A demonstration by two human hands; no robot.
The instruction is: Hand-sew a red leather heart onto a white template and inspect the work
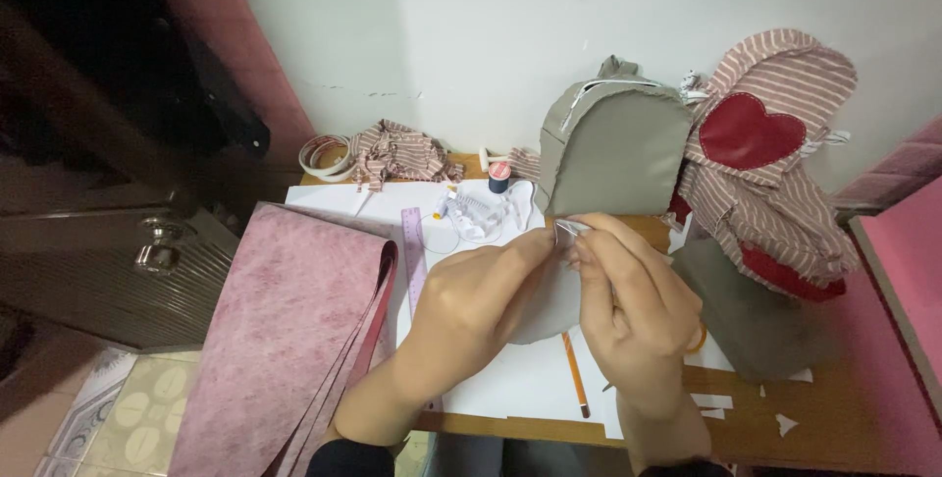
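A: What's in the hands rn?

B: Both are pinched on the bottom edge of a grey-green arch-shaped fabric bag piece, held upright at about 1 o'clock from frame centre. Left hand has a narrow grip, thumb and forefinger closed on the hem. Right hand is closed too, fingertips on something small and silvery at that edge. Can't tell if it's a pin, clip or needle.

A: How far along does it look?

B: Partway, I'd say. The piece is cut to shape w/ a zip line showing along its top curve, but edges look raw. More grey fabric lies under and at 3 o'clock of the hands, not joined yet.

A: Other stuff on the surface?

B: An orange pencil at 6 o'clock on white paper, a lilac plastic ruler at 9, a dark thread spool at 11, a mottled pink fabric roll far left, and a pink-striped fabric piece with a red heart patch at 2.
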